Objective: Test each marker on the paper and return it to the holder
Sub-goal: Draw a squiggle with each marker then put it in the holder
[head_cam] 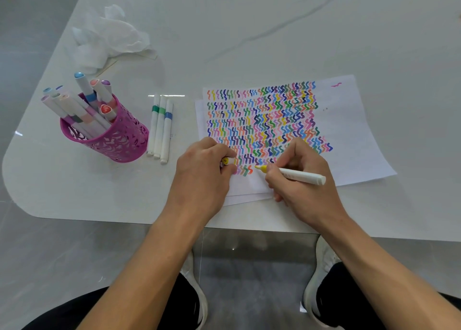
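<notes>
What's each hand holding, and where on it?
The right hand has its grip on the yellow marker at the barrel, just behind the tip. The left hand has its grip on the yellow cap; only its end shows.

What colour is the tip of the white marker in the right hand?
Yellow; the white marker shows it in the head view.

White table (pixel 249 30); pink holder (pixel 117 140); three loose markers (pixel 159 127); paper (pixel 349 142); crumpled tissue (pixel 107 37)
</notes>
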